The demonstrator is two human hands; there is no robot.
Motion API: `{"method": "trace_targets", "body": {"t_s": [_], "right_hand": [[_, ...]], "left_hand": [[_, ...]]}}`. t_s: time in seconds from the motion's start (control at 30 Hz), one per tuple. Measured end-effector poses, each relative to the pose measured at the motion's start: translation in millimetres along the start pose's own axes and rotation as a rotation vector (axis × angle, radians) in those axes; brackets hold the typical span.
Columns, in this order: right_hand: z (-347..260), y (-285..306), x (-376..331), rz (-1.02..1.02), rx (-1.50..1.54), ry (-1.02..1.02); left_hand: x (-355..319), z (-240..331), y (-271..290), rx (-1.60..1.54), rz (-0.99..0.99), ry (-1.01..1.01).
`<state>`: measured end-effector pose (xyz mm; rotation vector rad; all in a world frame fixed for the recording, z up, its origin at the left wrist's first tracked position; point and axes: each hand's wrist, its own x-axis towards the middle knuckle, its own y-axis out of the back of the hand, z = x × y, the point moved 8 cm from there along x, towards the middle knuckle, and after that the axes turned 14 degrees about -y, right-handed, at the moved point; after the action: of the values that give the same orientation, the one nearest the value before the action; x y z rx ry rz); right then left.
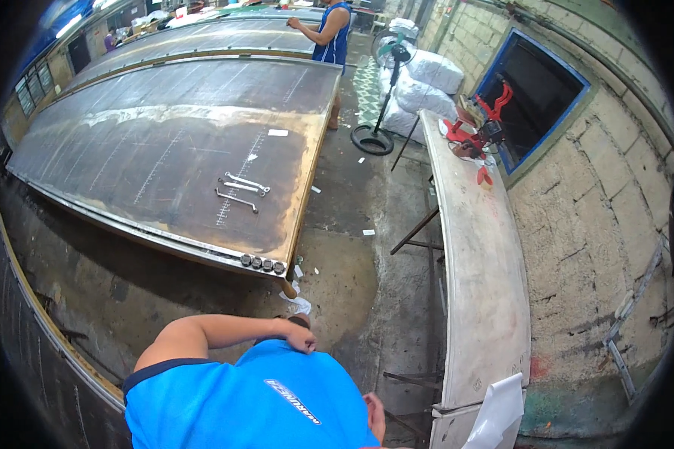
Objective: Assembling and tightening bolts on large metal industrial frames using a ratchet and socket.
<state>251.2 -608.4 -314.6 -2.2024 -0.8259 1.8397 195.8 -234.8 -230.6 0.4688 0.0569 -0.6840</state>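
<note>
My left arm crosses in front of my blue shirt (225, 396). My left hand (301, 338) is at the chest with curled fingers; whatever it may hold is hidden. Low beside the shirt's right side, my right hand (375, 416) shows only in part, its fingers loosely bent and apart, with nothing visible in them. Ahead of me stands a long dark table (180, 179) with tick marks on its top. Three double-ended ring wrenches (236, 200) lie together near its right end. Several round black pieces (257, 263) sit in a row at its near right corner.
A narrow pale bench (483, 299) runs along the block wall on the right, with a red machine (475, 138) on its far end and a white sheet (498, 408) nearer. A stand fan (386, 97), white sacks (427, 82) and another person (333, 34) are farther back.
</note>
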Motion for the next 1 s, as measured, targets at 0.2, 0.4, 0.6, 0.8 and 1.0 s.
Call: {"method": "trace_targets", "body": {"t_s": [0.2,0.4,0.6,0.8,1.0], "right_hand": [[-136.2,-29.9,46.7,0.356,-0.091,0.361],[-208.1,-120.3,97.4,0.254,-0.541,0.282],[-254.5,-112.7,122.7,0.321,-0.735,0.163],[-361.9,-84.6,155.2,0.316,-0.805,0.119],[-563.6,-172.7,181.3,0.367,-0.91,0.362]], "left_hand": [[45.6,-0.1,79.0,-0.064,0.241,0.11],[104.5,-19.5,137.7,-0.069,0.313,-0.012],[107.0,-78.4,240.4,0.002,0.326,0.043],[69.3,-112.7,410.7,0.015,0.676,0.16],[19.5,-142.2,534.3,0.085,0.94,0.229]]}}
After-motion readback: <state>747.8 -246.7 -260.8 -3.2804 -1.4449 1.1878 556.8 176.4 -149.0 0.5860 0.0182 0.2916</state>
